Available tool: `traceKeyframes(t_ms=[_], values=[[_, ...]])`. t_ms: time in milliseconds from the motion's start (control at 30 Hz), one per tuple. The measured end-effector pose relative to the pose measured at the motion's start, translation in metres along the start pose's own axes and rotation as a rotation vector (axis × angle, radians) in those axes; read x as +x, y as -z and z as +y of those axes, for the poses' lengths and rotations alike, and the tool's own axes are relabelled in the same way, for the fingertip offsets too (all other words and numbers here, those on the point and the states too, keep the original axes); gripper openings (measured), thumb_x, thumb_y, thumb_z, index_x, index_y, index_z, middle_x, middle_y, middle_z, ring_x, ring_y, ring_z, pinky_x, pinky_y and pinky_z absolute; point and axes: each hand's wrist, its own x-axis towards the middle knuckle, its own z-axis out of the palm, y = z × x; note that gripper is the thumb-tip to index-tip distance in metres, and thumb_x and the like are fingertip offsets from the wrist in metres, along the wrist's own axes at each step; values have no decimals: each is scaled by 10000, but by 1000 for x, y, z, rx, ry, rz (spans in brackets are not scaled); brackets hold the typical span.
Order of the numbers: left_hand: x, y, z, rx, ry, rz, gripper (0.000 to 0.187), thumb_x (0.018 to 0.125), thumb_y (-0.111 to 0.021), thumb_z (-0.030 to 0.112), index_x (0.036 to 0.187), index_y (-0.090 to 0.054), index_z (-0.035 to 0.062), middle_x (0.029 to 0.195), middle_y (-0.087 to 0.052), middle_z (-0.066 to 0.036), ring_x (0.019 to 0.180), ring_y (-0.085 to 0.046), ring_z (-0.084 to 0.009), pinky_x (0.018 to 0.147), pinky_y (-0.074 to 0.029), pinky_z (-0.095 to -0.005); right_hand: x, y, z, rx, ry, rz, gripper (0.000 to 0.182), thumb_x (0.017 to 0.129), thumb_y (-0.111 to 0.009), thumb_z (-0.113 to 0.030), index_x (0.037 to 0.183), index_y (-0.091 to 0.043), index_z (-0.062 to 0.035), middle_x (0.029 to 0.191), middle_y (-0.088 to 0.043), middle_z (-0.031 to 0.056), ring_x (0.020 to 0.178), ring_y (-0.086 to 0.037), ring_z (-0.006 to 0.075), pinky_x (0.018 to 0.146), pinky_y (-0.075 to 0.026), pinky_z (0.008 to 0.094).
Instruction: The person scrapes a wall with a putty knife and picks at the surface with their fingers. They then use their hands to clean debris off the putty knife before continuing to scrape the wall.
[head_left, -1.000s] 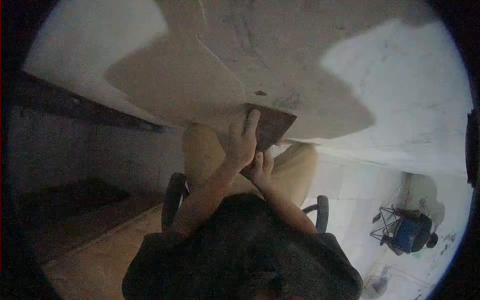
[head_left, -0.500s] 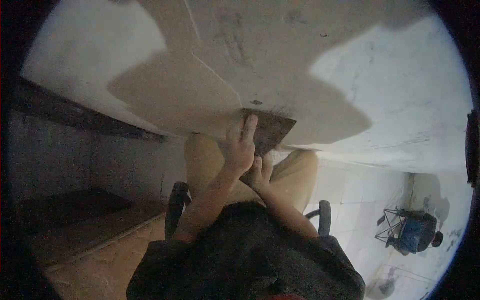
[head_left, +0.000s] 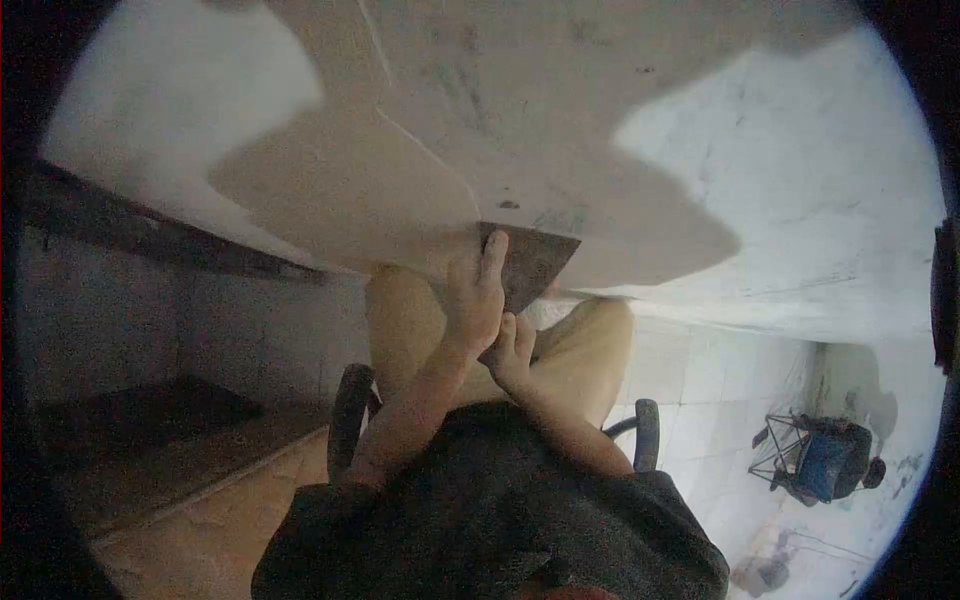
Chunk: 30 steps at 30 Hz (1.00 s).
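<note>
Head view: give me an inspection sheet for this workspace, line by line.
Surface: pale plastered wall, scuffed, with a thin crack.
Job's things: dark flat scraper blade laid against the wall.
Clutter: nothing seen.
Hands: left hand presses fingers on the blade; right hand grips below it, what it holds is hidden.
Cables: nothing seen.
Surroundings: chair armrests; tiled floor; blue folding frame far right; dark ledge left.
</note>
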Motion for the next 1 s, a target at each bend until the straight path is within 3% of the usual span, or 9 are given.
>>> traceKeyframes(t_ms=[200, 300, 333, 400, 533, 667, 800, 900, 1000], values=[[4, -9, -23, 22, 47, 78, 441, 961, -413, 389, 1051, -540, -24, 935, -570, -127, 784, -543, -217, 740, -439, -349, -4, 13, 15, 201, -64, -33, 304, 961, -395, -293, 966, -498, -7, 754, -560, 61, 633, -524, 124, 538, -439, 280], [2, -16, -6, -23, -38, 137, 445, 961, -412, 390, 1080, -538, -21, 936, -579, -122, 791, -551, -211, 743, -449, -347, -4, 29, 67, -678, 284, -83, 292, 961, -399, -274, 1009, -498, -3, 847, -569, 78, 722, -540, 143, 601, -453, 297], [-1, -17, 4, -59, -71, 163, 447, 961, -412, 390, 1090, -538, -19, 936, -582, -120, 793, -554, -210, 744, -452, -347, -4, 19, 56, -779, 222, -61, 299, 962, -392, -272, 1020, -500, 1, 848, -571, 78, 727, -540, 146, 612, -453, 299], [1, -12, -4, -88, -45, 96, 478, 957, -402, 415, 1034, -552, -32, 857, -564, -123, 764, -515, -217, 732, -419, -369, -1, 11, 2, -70, -146, -28, 334, 965, -364, -274, 1055, -504, 16, 851, -584, 104, 743, -546, 159, 635, -450, 296], [2, -13, -13, -168, 16, 84, 440, 955, -425, 392, 964, -566, -25, 775, -546, -116, 696, -481, -202, 672, -398, -370, 0, 4, -5, -50, -53, 63, 368, 969, -337, -297, 1027, -517, 19, 836, -596, 103, 723, -558, 163, 624, -454, 300], [-2, -10, 9, 3, 89, 54, 474, 962, -403, 397, 1127, -525, -30, 1035, -571, -158, 915, -545, -235, 827, -433, -375, 7, 17, -3, -154, -22, -35, 382, 969, -329, -311, 1039, -508, 19, 836, -607, 91, 700, -560, 158, 614, -457, 303], [3, -10, 0, -41, -50, 96, 458, 957, -419, 390, 864, -583, -27, 712, -548, -91, 638, -480, -181, 619, -393, -358, 5, 6, -14, -92, -22, 62, 418, 964, -341, -350, 969, -529, 25, 762, -610, 113, 672, -561, 162, 596, -455, 316], [5, -12, -1, -93, -67, 86, 478, 957, -409, 404, 868, -570, -37, 724, -541, -92, 670, -479, -176, 640, -395, -361, 10, 3, -8, -96, 47, 105, 481, 964, -337, -381, 817, -551, 24, 676, -591, 111, 648, -561, 153, 567, -446, 311], [6, -5, 3, -100, -2, -29, 426, 966, -427, 342, 1039, -543, -61, 929, -566, -135, 831, -515, -225, 789, -415, -362, 9, 8, -11, -211, 8, 51, 522, 971, -319, -382, 732, -550, 21, 646, -585, 103, 649, -565, 146, 553, -442, 307]])
